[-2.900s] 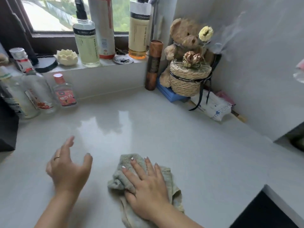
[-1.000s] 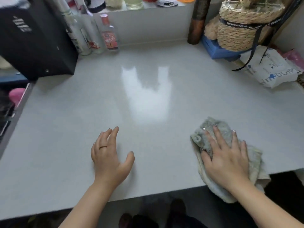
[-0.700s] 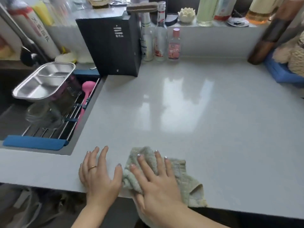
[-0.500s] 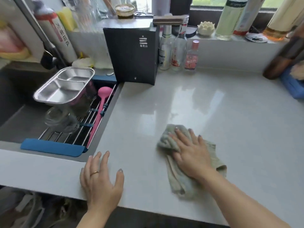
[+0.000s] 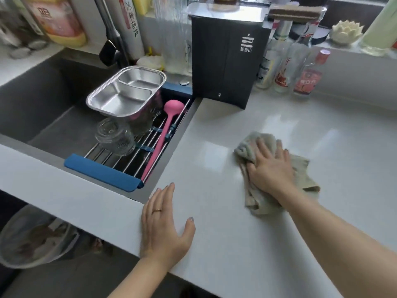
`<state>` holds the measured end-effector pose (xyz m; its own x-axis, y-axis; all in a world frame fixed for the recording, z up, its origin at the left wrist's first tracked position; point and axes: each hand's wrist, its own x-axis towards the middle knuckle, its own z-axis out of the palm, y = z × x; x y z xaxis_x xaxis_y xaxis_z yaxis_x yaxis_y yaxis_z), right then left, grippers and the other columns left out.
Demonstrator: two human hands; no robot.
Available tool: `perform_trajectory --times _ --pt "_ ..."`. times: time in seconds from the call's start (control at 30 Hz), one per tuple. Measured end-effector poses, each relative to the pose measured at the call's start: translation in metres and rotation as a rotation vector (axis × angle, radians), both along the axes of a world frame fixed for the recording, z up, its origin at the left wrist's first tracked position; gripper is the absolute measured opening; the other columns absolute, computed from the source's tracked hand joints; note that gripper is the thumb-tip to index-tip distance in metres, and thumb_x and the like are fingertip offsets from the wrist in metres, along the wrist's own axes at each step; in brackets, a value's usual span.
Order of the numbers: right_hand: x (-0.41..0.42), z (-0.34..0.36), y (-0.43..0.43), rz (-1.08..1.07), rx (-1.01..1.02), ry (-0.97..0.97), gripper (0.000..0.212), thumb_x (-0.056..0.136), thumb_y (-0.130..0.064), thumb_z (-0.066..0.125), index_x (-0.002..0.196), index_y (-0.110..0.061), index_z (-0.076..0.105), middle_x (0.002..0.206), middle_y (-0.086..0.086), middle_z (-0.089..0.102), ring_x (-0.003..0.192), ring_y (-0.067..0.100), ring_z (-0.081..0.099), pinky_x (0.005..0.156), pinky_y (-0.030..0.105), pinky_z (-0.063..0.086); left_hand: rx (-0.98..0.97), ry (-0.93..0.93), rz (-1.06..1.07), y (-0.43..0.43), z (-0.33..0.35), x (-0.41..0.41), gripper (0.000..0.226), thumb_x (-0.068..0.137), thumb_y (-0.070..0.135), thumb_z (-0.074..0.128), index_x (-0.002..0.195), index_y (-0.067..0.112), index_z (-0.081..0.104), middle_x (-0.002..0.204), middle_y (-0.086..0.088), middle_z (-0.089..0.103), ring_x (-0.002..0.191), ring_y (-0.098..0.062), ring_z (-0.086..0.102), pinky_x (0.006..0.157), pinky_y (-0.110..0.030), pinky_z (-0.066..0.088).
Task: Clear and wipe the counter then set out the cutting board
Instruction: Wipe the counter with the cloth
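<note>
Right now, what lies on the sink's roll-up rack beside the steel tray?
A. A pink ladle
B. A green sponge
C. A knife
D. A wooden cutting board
A: the pink ladle lies along the rack, right of the steel tray.

Pink ladle [image 5: 165,134] on sink rack [image 5: 137,155]

Crumpled grey-green cloth [image 5: 300,168] on the glossy white stone counter [image 5: 214,168].

The soft rag lies bunched and folded on the counter's middle, pressed flat under a palm, one end trailing towards the front edge, a loose flap spread to the right. The counter surface around it is bare and reflects window light.
</note>
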<state>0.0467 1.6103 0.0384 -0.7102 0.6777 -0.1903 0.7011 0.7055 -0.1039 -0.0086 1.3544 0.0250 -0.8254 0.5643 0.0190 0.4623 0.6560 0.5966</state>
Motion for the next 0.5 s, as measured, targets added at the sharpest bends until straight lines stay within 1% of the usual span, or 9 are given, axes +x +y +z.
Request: perform_trajectory --times 0.03,0.07,0.13,0.2,0.27,0.3,0.37,0.43,0.5 --pt "0.0 -0.002 -0.037 0.137 0.02 0.031 0.062 0.087 -0.043 0.032 0.145 -0.036 0.012 0.158 -0.005 0.008 0.144 0.035 -0.002 0.118 0.048 -0.001 0.035 -0.016 0.01 0.0 0.001 0.0 0.079 0.069 0.042 0.047 0.14 0.014 0.026 0.145 -0.007 0.037 0.137 -0.025 0.028 0.112 -0.036 0.017" --pt "0.007 -0.002 -0.074 0.276 0.029 0.069 0.062 0.083 -0.045 0.036 0.143 -0.037 0.023 0.156 -0.005 0.021 0.143 0.037 0.009 0.117 0.048 0.004 0.084 -0.029 0.025 -0.001 0.002 0.0 0.08 0.068 0.043 0.045 0.139 0.011 0.027 0.144 -0.009 0.038 0.135 -0.027 0.032 0.111 -0.037 0.021" --pt "0.03 0.001 -0.125 0.503 -0.043 0.132 0.059 0.071 -0.048 0.043 0.129 -0.037 0.051 0.14 -0.007 0.049 0.132 0.038 0.037 0.107 0.046 0.021 0.162 -0.037 0.065 -0.001 0.004 0.0 0.081 0.065 0.043 0.041 0.138 0.01 0.028 0.14 -0.007 0.038 0.132 -0.03 0.036 0.108 -0.04 0.027" --pt "0.042 0.002 -0.126 0.591 -0.111 0.127 0.057 0.065 -0.049 0.045 0.12 -0.041 0.057 0.132 -0.013 0.056 0.125 0.034 0.047 0.102 0.043 0.027 0.177 -0.024 0.092 -0.002 0.004 -0.001 0.078 0.067 0.044 0.04 0.138 0.013 0.027 0.137 0.003 0.033 0.131 -0.029 0.037 0.108 -0.045 0.029" --pt "0.028 0.004 -0.097 0.574 -0.088 0.111 0.058 0.069 -0.048 0.04 0.127 -0.046 0.048 0.14 -0.016 0.046 0.132 0.033 0.04 0.108 0.041 0.02 0.184 -0.019 0.128 0.0 0.004 -0.004 0.073 0.07 0.044 0.041 0.137 0.022 0.024 0.134 0.008 0.03 0.131 -0.027 0.036 0.109 -0.047 0.03" --pt "0.013 0.003 -0.077 0.552 -0.055 0.124 0.058 0.075 -0.047 0.034 0.133 -0.047 0.037 0.148 -0.017 0.033 0.14 0.032 0.027 0.114 0.04 0.011 0.191 -0.044 0.146 0.001 0.004 -0.005 0.071 0.07 0.046 0.042 0.135 0.029 0.019 0.135 0.01 0.028 0.131 -0.023 0.034 0.11 -0.043 0.028" --pt "-0.032 -0.003 -0.03 0.449 -0.054 0.123 0.056 0.087 -0.045 0.025 0.141 -0.047 0.013 0.156 -0.018 0.005 0.145 0.028 -0.005 0.117 0.042 -0.004 0.198 -0.067 0.168 0.003 0.004 -0.006 0.07 0.066 0.051 0.04 0.129 0.04 0.011 0.137 0.013 0.023 0.13 -0.012 0.029 0.108 -0.034 0.025" --pt "-0.082 -0.011 0.007 0.374 -0.041 0.08 0.054 0.092 -0.045 0.025 0.144 -0.041 0.009 0.158 -0.014 0.002 0.144 0.03 -0.011 0.118 0.046 -0.003 0.171 -0.064 0.173 0.003 0.001 -0.006 0.071 0.066 0.051 0.042 0.126 0.046 0.005 0.138 0.016 0.017 0.128 -0.006 0.024 0.107 -0.031 0.022" --pt "-0.13 -0.014 0.026 0.333 -0.025 0.085 0.054 0.093 -0.044 0.024 0.145 -0.035 0.014 0.158 -0.01 0.008 0.144 0.033 -0.008 0.117 0.048 -0.001 0.132 -0.039 0.171 0.002 -0.004 -0.005 0.075 0.068 0.051 0.044 0.126 0.049 -0.003 0.14 0.02 0.008 0.13 -0.004 0.017 0.109 -0.03 0.018"
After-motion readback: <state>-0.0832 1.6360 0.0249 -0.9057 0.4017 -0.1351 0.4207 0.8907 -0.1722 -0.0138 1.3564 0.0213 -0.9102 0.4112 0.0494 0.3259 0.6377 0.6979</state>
